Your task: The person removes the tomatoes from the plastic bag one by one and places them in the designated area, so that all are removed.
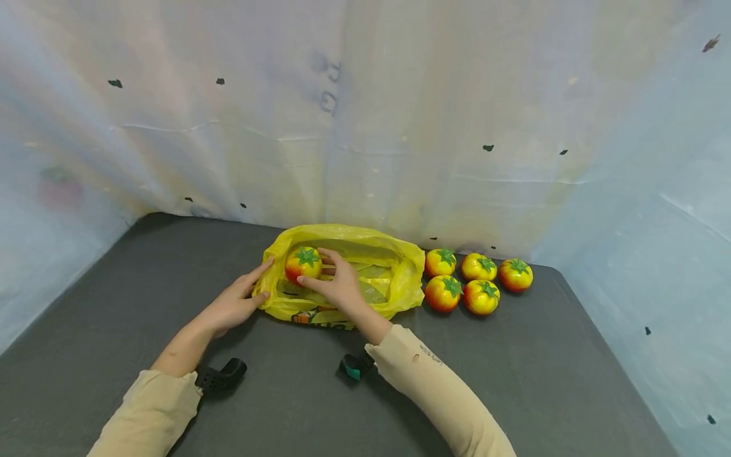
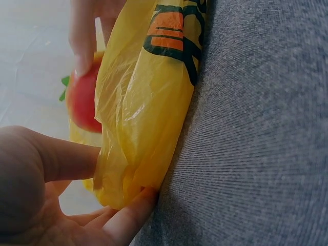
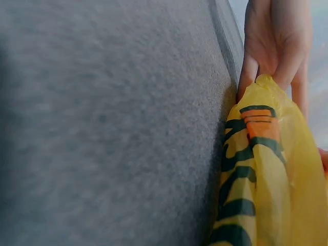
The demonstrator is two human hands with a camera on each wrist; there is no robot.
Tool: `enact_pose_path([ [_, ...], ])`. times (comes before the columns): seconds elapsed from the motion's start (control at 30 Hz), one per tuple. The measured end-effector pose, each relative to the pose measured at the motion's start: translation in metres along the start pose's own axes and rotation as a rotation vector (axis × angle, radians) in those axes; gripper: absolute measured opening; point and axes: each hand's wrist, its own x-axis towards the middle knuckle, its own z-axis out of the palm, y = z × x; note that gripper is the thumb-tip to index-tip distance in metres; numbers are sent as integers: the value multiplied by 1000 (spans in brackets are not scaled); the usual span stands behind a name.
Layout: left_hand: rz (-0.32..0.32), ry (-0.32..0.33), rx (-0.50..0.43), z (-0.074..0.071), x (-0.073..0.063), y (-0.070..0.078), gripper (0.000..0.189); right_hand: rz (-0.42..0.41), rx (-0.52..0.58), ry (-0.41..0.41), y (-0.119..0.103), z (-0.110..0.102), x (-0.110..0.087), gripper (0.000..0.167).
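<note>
A yellow plastic bag (image 1: 408, 279) lies on the dark table with its mouth spread open and green and orange print on its near side. At its left end my left hand (image 1: 233, 307) holds the edge, with the thumb (image 2: 72, 159) against the plastic and fingertips (image 2: 134, 218) low by the table. My right hand (image 1: 341, 285) grips a red-and-yellow tomato (image 1: 301, 266) with a green leafy top, over the left part of the bag's mouth. In the left wrist view the bag's side partly covers that tomato. The right wrist view barely shows it.
Several more tomatoes (image 1: 481, 297) stand in two rows just right of the bag. Pale sheeting (image 1: 400, 127) hangs behind the table (image 1: 297, 406) and along both sides. A black wrist device (image 1: 221, 376) sits by the left cuff, another (image 1: 354, 366) by the right.
</note>
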Motion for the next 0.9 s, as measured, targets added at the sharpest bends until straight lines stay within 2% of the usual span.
enact_pose_path([
  [0.37, 4, -13, -15, -1, 1, 1, 67, -57, 12, -29, 5, -18, -20, 65],
  [0.77, 11, -23, -15, -1, 1, -1, 67, -28, 6, -51, 8, -34, -32, 65],
  [0.9, 11, -28, -20, -1, 3, -2, 68, -41, -3, -38, 7, -42, -37, 63],
])
